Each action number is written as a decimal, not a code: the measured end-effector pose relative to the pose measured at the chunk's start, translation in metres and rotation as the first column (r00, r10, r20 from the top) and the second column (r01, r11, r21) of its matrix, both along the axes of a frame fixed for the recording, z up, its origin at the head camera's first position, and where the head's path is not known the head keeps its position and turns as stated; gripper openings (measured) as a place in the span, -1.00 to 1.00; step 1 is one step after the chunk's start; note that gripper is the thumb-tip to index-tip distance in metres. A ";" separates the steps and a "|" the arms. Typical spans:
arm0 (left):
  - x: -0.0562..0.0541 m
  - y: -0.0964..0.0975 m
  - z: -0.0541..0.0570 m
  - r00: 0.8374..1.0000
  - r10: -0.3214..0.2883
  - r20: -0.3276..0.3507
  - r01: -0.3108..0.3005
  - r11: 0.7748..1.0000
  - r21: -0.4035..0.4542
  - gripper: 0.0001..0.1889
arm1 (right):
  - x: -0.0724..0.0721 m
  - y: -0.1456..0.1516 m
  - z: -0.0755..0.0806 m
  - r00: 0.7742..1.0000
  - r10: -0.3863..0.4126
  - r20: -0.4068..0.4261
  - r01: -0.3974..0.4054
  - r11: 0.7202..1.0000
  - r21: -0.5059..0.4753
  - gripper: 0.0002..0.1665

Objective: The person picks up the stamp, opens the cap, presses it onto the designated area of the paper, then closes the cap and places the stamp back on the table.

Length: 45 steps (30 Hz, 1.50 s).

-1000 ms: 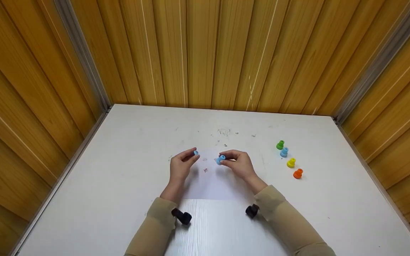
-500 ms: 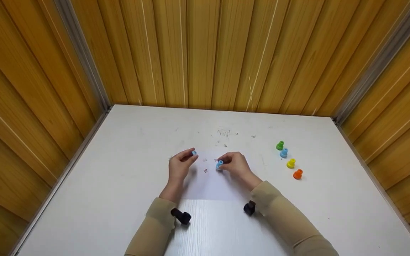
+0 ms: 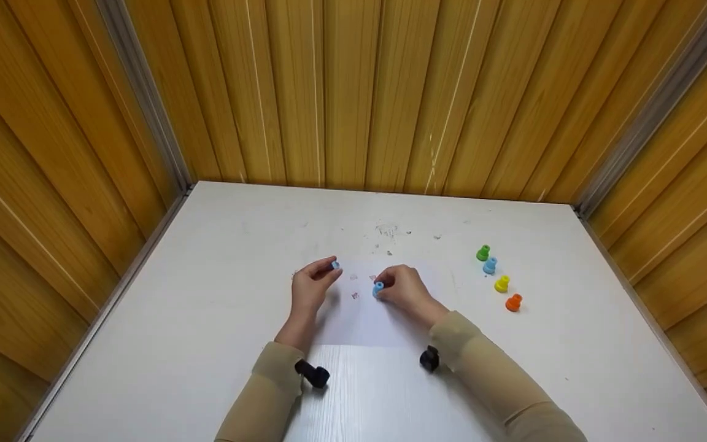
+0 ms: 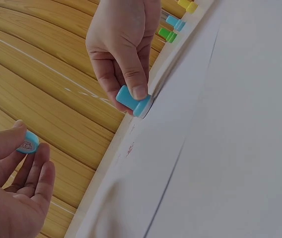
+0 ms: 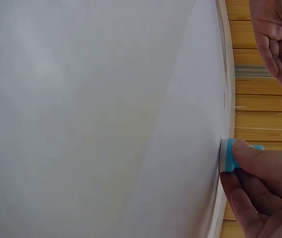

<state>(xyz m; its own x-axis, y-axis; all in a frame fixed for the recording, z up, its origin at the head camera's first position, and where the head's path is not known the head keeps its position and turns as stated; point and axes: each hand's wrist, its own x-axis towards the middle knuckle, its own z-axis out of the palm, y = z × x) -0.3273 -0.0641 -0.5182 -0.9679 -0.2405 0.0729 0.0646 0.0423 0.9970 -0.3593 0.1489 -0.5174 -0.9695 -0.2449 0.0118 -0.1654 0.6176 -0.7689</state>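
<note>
My right hand [image 3: 407, 290] pinches a light blue toy stamp [image 3: 378, 290] between thumb and fingers. In the right wrist view the stamp's pale base [image 5: 223, 154] meets the sheet of white paper [image 3: 353, 330], handle upward. Left of it, my left hand [image 3: 309, 290] holds a small blue stamp cap [image 4: 29, 143] by its edges above the paper's left side. A printed picture shows on the cap in the left wrist view. Small reddish stamped marks [image 3: 355, 296] lie on the paper between the hands.
On the right of the white table [image 3: 237, 245] stand a green stamp [image 3: 483, 253], another blue stamp [image 3: 490, 265], a yellow stamp [image 3: 502, 283] and an orange stamp [image 3: 513, 302]. Dark smudges [image 3: 386, 231] mark the tabletop behind the paper. Wood-patterned walls [image 3: 347, 92] enclose the table.
My right hand has brought the blue stamp down and slightly toward me, from above the paper onto it. The left hand with the cap has barely shifted.
</note>
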 end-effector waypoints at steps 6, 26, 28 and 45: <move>0.001 0.001 0.002 1.000 0.003 0.007 -0.003 1.000 0.008 -0.68 | 0.001 0.002 -0.002 1.000 -0.001 0.005 0.001 1.000 -0.014 -0.78; 0.001 0.000 -0.001 1.000 -0.009 0.018 0.010 1.000 -0.020 -0.66 | 0.002 -0.002 -0.001 1.000 0.000 -0.008 0.001 1.000 0.018 -0.78; 0.002 0.000 -0.001 1.000 -0.009 0.024 0.010 1.000 -0.020 -0.66 | 0.002 -0.002 -0.001 1.000 0.000 0.000 0.000 1.000 0.022 -0.78; 0.001 -0.001 -0.003 1.000 -0.010 0.023 0.011 1.000 -0.020 -0.67 | 0.001 -0.003 0.000 1.000 0.009 0.018 -0.009 1.000 0.021 -0.78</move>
